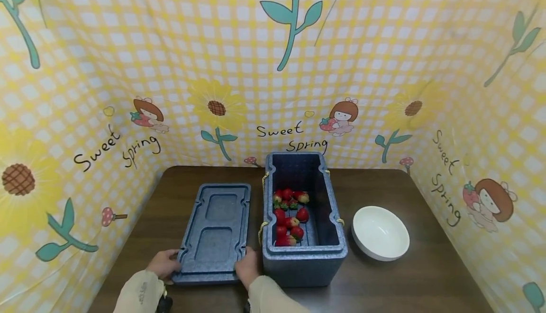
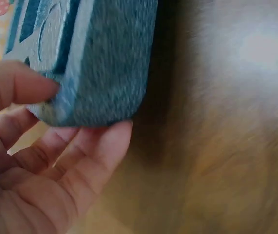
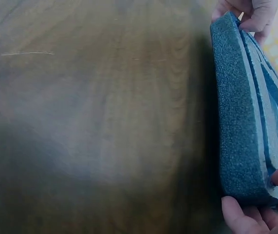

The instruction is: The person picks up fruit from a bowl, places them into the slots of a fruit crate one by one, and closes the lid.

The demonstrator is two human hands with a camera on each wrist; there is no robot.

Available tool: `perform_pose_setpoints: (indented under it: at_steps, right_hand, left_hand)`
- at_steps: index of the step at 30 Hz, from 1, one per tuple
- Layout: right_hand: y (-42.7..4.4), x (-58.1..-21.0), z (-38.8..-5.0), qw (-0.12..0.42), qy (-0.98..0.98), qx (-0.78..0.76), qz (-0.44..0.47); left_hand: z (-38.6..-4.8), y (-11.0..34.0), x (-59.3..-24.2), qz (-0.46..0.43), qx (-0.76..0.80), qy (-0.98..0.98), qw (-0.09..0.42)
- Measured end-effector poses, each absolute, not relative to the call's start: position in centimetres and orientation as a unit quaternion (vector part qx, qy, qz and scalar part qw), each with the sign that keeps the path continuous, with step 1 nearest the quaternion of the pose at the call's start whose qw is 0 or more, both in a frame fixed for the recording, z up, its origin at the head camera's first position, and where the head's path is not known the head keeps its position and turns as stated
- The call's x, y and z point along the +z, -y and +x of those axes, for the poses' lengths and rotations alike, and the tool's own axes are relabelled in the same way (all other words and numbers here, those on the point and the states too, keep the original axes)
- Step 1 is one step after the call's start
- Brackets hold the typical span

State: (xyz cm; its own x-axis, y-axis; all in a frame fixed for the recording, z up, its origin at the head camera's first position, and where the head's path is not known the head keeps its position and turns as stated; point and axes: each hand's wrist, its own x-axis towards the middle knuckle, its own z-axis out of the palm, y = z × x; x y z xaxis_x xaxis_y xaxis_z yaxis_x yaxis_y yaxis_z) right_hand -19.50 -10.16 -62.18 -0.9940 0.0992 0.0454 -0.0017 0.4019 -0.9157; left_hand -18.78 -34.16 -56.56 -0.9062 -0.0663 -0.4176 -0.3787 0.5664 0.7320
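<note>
A blue-grey foam box lid (image 1: 213,230) with two recessed panels is held over the left part of the table, its ridged face up. My left hand (image 1: 164,263) grips its near left corner; in the left wrist view the thumb (image 2: 34,87) lies on the upper rim and the fingers reach below. At the near right edge, my right hand (image 1: 248,266) pinches the lid, its thumb on top in the right wrist view. Beside it stands the open foam box (image 1: 304,268), with several strawberries (image 1: 292,221) inside.
A white bowl (image 1: 379,232) sits right of the box. Yellow rope handles (image 1: 263,225) hang on the box's sides. The brown wooden table (image 1: 384,284) is bordered at the back and sides by a yellow checked cloth (image 1: 281,90).
</note>
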Motion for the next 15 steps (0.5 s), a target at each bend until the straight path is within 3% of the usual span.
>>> perform_pose_setpoints:
  at_steps: [5, 15]
  right_hand:
    - [9.5, -55.7, -19.0, 0.013, 0.846, 0.533, -0.018]
    - [9.2, -51.3, -19.6, -0.051, 0.854, 0.518, 0.004]
  left_hand:
    - [-19.3, 34.9, -54.3, -0.127, 0.450, -0.867, 0.173]
    - [-18.6, 35.7, -50.9, -0.116, 0.471, -0.863, 0.139]
